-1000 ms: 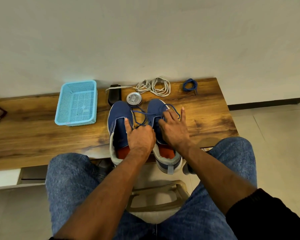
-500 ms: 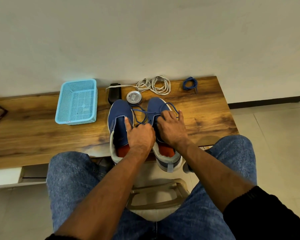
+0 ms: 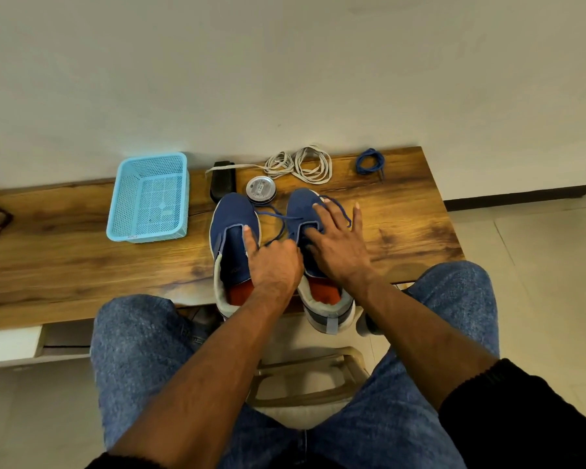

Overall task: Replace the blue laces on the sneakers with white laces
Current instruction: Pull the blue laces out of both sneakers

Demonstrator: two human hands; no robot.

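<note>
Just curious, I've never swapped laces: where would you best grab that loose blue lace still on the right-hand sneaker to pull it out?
Probably the slack loop of the blue lace lying across the gap between the sneakers. Pinch it from above: there it lies free of the right sneaker, whereas nearer the eyelets the right hand covers it.

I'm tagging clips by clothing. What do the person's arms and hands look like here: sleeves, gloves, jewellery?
Both hands are bare: the left hand and the right hand show no gloves, rings or watch. The forearms are uncovered. A black sleeve covers the right upper arm, pushed up past the elbow; a sliver of black cuff shows at the left arm's bottom edge.
</note>
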